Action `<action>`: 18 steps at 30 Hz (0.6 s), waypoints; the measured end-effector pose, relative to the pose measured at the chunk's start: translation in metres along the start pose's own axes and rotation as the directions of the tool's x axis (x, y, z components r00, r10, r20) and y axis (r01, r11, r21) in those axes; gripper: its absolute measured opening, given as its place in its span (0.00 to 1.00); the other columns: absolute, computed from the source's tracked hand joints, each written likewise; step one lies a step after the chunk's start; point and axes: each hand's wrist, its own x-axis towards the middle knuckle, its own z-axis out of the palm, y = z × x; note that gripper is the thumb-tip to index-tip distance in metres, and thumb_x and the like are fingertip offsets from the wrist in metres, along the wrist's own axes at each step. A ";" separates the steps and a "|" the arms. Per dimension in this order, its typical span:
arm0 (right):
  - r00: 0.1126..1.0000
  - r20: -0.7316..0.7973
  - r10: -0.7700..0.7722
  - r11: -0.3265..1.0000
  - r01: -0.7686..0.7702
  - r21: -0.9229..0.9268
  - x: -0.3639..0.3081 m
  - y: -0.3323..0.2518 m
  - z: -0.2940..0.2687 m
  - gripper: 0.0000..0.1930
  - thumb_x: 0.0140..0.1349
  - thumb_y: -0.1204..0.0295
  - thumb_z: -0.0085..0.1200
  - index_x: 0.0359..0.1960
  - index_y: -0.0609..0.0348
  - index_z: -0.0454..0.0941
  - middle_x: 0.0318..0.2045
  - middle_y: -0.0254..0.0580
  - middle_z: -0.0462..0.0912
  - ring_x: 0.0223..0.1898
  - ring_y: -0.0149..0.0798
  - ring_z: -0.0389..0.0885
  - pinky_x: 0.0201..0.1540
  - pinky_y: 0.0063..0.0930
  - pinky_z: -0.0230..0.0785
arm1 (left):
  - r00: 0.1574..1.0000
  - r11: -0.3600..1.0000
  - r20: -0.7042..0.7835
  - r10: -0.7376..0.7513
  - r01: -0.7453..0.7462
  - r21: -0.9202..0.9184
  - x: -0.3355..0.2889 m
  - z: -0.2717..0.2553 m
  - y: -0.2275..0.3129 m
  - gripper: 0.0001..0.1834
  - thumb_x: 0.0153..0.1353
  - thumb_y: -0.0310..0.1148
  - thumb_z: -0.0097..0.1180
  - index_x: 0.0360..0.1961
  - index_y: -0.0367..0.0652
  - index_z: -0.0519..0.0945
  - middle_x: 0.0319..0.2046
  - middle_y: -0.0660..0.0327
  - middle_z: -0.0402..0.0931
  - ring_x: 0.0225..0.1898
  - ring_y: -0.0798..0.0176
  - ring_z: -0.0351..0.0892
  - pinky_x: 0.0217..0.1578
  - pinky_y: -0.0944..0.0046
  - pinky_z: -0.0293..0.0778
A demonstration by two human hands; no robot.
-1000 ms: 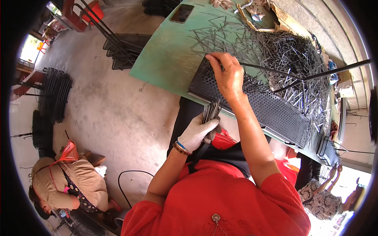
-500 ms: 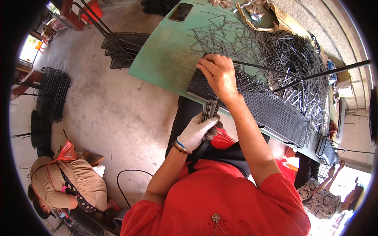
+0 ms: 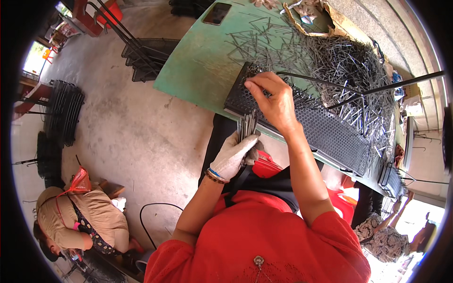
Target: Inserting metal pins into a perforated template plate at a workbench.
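My left hand [image 3: 232, 158], in a white work glove, is closed around a bundle of thin metal rods [image 3: 247, 123], their ends pointing up. It is just in front of the table edge. My bare right hand [image 3: 274, 101] hovers over the left end of a black perforated metal panel [image 3: 337, 139], thumb and forefinger pinched together. What lies between those fingertips is too small to make out. Along the far side of the panel, several short rods [image 3: 302, 99] stand up out of its holes.
The panel rests on a green table [image 3: 188, 70] beside a large heap of loose metal rods [image 3: 349, 61]. A phone [image 3: 217, 13] lies at the far left corner. Black metal bars [image 3: 401, 86] cross the right side. Other people sit at lower left [image 3: 94, 217] and lower right [image 3: 384, 238].
My right hand has shifted right and slightly nearer, uncovering the panel's left end. My left hand and its bundle have moved a little left and farther away.
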 end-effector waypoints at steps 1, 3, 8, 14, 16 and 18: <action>0.982 0.152 0.115 0.992 -0.122 0.041 -0.001 -0.004 -0.008 0.09 0.58 0.70 0.64 0.36 0.63 0.84 0.35 0.42 0.83 0.33 0.40 0.80 0.35 0.30 0.72 | 1.000 1.000 0.000 -0.002 0.002 -0.001 -0.001 0.001 0.002 0.10 0.67 0.36 0.57 0.44 0.42 0.75 0.29 0.62 0.80 0.21 0.76 0.75 0.20 0.76 0.72; 0.896 0.359 0.263 0.955 -0.295 0.038 -0.007 -0.009 -0.017 0.12 0.58 0.67 0.65 0.34 0.65 0.84 0.29 0.43 0.83 0.28 0.35 0.79 0.32 0.28 0.71 | 0.998 0.998 -0.034 0.051 -0.050 0.026 -0.002 0.003 0.006 0.09 0.67 0.35 0.57 0.43 0.42 0.74 0.29 0.63 0.80 0.21 0.76 0.75 0.20 0.76 0.72; 0.830 0.431 0.355 0.893 -0.438 0.107 -0.016 -0.004 -0.023 0.12 0.57 0.67 0.65 0.30 0.68 0.84 0.23 0.48 0.83 0.24 0.37 0.81 0.29 0.30 0.72 | 0.996 0.993 -0.025 0.087 -0.085 0.078 0.002 0.005 0.004 0.09 0.67 0.35 0.57 0.43 0.43 0.74 0.29 0.63 0.80 0.21 0.77 0.75 0.19 0.77 0.71; 0.804 0.348 0.483 0.833 -0.544 0.101 -0.018 0.000 -0.017 0.13 0.58 0.65 0.64 0.30 0.67 0.85 0.19 0.46 0.81 0.20 0.33 0.77 0.26 0.29 0.69 | 0.994 0.989 -0.061 0.086 -0.078 0.125 0.002 0.001 0.003 0.09 0.67 0.34 0.56 0.43 0.42 0.74 0.29 0.61 0.81 0.21 0.76 0.75 0.19 0.76 0.71; 0.791 0.335 0.511 0.830 -0.556 0.046 -0.014 -0.001 -0.019 0.15 0.61 0.64 0.63 0.30 0.68 0.84 0.18 0.38 0.81 0.21 0.25 0.74 0.25 0.22 0.66 | 0.993 0.987 -0.072 0.094 -0.083 0.138 0.003 -0.001 0.003 0.08 0.68 0.33 0.54 0.44 0.41 0.74 0.29 0.60 0.81 0.21 0.75 0.76 0.18 0.75 0.70; 0.791 0.325 0.519 0.826 -0.561 0.047 -0.015 0.003 -0.016 0.16 0.61 0.63 0.63 0.29 0.68 0.84 0.17 0.37 0.81 0.21 0.25 0.75 0.25 0.22 0.66 | 0.994 0.993 -0.045 0.103 -0.099 0.071 0.005 -0.003 0.002 0.08 0.69 0.33 0.54 0.44 0.41 0.74 0.29 0.60 0.81 0.20 0.76 0.75 0.17 0.76 0.68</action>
